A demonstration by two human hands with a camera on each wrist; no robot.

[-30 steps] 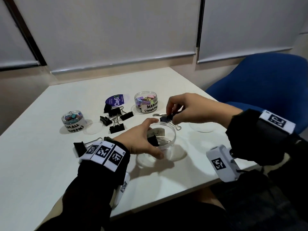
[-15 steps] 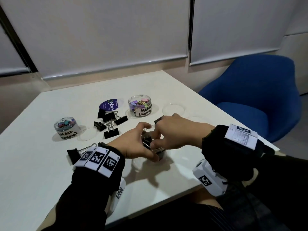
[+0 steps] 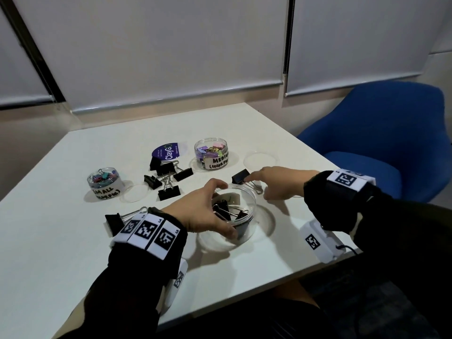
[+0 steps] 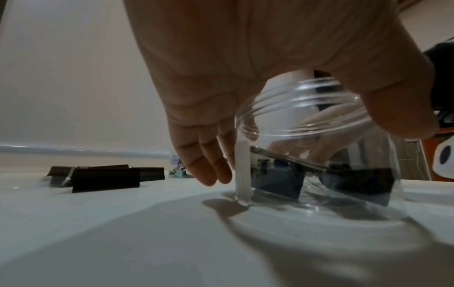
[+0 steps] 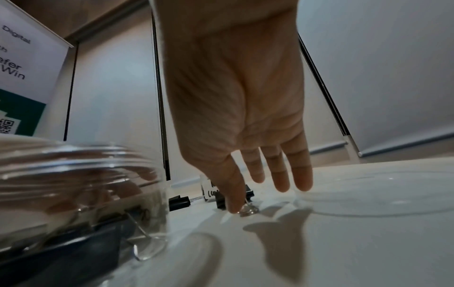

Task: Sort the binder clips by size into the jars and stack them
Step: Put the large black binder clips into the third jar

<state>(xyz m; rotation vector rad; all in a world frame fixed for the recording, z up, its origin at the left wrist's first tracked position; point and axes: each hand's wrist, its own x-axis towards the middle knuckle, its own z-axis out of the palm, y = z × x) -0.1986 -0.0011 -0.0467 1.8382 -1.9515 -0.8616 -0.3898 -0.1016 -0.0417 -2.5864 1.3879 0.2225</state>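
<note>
- A large black binder clip with silver wire handles (image 3: 241, 176) lies on the white worktop (image 3: 61, 241), just beyond the rim of the clear round plastic jar (image 3: 247, 225) that already holds several black clips; it is touched by the index finger of the right hand (image 3: 278, 183), whose fingers are held out straight and closed on nothing.
- In the right wrist view the fingertip (image 5: 233, 207) is seen resting on a wire loop of the clip; a push on the loop alone could be expected to swing or flip the clip away rather than bring it into a pinch.
- The clear jar is gripped at its side by the left hand (image 3: 203, 211), thumb on the near wall and fingers curled over the far rim; it could be tipped, or its clips spilled, if it were pressed off-centre while the next clip is dropped in.
- A wire handle is seen standing up inside the jar; an incoming clip could catch on it and hang over the rim.
- Further black binder clips (image 3: 168, 179) lie clustered well to the left, and one (image 3: 113, 222) sits by the left wrist, where it could be swept off by the sleeve.
- A thin clear lid (image 3: 260, 160) lies near the right hand and could be knocked aside.
- The jars labelled "SMALL" (image 3: 104, 183) and "MEDIUM" (image 3: 211, 154) hold coloured clips; a large clip could be misplaced there.
</note>
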